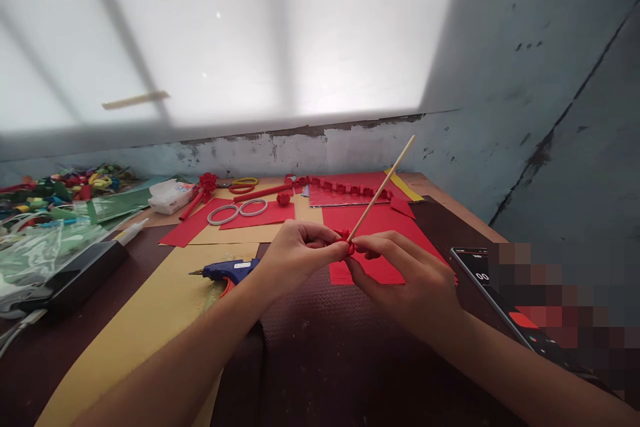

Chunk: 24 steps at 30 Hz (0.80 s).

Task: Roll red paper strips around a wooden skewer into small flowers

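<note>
Both hands meet over the middle of the table around a small red paper piece (349,248). My left hand (299,255) pinches its left side between thumb and fingers. From the right, my right hand (407,273) has its thumb and fingertips closed on the same piece. A thin wooden stick (383,188) rises from the red piece, slanting up to the right; its lower end is hidden between the fingers. Red paper sheets (370,219) lie just behind the hands.
A blue glue gun (230,270) rests on tan paper (145,307) at the left. Behind are two rings (253,207), scissors (243,183), a red rosette (283,199) and a ruffled red strip (340,188). A power strip (85,280) lies left, a phone (493,293) right.
</note>
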Tool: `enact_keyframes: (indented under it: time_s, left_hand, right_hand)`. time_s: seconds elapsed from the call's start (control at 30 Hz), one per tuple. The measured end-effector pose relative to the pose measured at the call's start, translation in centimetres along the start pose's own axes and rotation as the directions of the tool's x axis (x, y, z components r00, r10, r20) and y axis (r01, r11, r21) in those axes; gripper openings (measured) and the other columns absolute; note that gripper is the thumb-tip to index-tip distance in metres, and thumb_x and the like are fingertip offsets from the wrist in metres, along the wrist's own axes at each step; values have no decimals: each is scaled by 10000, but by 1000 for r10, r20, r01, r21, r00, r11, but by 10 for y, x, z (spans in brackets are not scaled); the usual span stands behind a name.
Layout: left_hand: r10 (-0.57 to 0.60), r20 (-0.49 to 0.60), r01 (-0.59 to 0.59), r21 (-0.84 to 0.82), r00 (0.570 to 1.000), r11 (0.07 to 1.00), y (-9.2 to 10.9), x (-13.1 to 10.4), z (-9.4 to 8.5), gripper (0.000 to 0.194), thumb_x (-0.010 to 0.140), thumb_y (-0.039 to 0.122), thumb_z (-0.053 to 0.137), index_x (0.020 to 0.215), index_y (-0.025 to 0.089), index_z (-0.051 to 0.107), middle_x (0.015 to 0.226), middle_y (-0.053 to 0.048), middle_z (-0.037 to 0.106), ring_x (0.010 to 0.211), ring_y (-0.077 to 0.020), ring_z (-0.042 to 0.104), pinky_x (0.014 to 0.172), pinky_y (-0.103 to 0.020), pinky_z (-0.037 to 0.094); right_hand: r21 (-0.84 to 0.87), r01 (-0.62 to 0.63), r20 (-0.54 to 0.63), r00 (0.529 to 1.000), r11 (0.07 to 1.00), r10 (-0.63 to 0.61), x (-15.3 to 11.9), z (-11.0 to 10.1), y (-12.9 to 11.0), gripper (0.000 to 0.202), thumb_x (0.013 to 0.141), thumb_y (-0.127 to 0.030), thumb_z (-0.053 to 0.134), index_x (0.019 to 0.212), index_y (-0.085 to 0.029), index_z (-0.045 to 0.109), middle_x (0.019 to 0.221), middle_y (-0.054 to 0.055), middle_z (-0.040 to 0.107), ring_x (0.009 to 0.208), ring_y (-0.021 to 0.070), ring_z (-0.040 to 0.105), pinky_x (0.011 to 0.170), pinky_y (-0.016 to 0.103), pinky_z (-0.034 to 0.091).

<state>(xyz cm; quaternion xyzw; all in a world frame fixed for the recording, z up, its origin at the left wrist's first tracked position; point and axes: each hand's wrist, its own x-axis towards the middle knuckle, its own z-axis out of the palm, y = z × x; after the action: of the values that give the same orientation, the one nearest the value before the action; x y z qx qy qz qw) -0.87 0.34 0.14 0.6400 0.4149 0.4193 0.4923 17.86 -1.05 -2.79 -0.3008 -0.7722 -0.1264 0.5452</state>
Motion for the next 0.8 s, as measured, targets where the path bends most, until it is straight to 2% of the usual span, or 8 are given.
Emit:
enact_keyframes:
  time_s: [0.23,0.57,0.8]
  left_hand:
    - [8,2,-8,-24,1000,1000,0,0,0,218,744,357,806,808,149,788,775,-64,733,733,-167,626,642,-257,443]
    - [54,12,-55,104,998,993,2,-1,0,198,831,326,695,800,159,795,774,-66,744,761,-185,654,643,-258,462]
    - [32,-1,-32,83,999,996,2,-1,0,186,818,326,717,790,155,786,786,-68,738,733,-172,630,644,-264,445]
  right_hand:
    - [15,-36,26,999,999,36,1,-1,-1,187,864,-151,717,1024,-237,671,868,-1,746,774,143,716,726,272,591]
    - [24,-20,27,999,1000,20,2,-1,-2,215,852,-123,723,1020,-245,666,868,-13,747,771,138,720,737,265,592]
    - [12,-11,18,1000,1000,11,2,-1,-2,207,861,-125,713,1023,-245,669,857,-9,747,761,141,720,722,266,595]
